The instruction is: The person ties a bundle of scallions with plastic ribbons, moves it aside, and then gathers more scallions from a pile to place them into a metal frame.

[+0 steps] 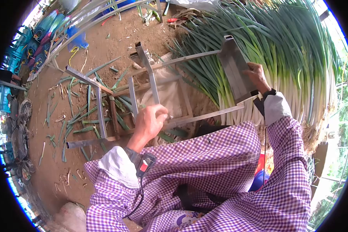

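Note:
A metal frame of square tubes (154, 87) lies in front of me, with a grey metal trough (234, 73) at its right end. My left hand (151, 120) is closed at the frame's near part, its fingers curled by an upright bar; what it holds, if anything, is hidden. With fingers bent, my right hand (257, 77) is at the right edge of the trough. Long green onions (286, 58) with white stems lie in a large pile behind and right of the trough.
Cut green leaves (89, 116) are scattered over the brown dirt floor (46, 162). A curved pale rail (79, 29) runs across the upper left. Blue-green crates (23, 44) stand along the far left edge. A blue plastic piece (78, 38) lies near the rail.

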`<state>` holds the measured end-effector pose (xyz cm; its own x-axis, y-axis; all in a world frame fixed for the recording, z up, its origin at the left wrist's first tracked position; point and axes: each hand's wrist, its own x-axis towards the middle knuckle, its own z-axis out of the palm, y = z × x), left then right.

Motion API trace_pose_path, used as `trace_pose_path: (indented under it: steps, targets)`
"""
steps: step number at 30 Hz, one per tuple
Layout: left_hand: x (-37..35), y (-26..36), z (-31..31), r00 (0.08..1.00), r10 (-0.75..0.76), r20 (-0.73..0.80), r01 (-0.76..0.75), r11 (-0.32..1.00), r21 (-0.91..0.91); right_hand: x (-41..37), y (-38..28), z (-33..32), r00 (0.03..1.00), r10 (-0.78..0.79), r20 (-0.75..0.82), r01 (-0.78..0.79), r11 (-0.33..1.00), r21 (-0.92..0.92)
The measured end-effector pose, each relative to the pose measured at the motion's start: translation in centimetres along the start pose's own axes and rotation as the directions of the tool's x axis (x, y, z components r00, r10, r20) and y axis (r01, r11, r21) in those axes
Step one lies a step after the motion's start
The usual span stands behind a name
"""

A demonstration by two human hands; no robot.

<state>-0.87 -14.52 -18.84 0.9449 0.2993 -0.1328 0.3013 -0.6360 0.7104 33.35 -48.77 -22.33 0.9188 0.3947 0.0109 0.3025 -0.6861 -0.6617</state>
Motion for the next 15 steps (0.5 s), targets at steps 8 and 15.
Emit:
trace_pose_path:
  steps: [8, 15]
  targets:
    - [0.1, 0.8, -0.1, 1.000, -0.012, -0.004, 0.012, 0.998, -0.055, -4.8, -5.2, 7.9, 0.921, -0.112, 0.372, -0.201, 0.681, 0.704]
    - [-0.2, 1.7, 0.9, 0.991, 0.039, -0.126, -0.067, 0.971, -0.231, -8.9, -6.6, 8.5, 0.954, 0.032, 0.297, -0.261, 0.573, 0.777]
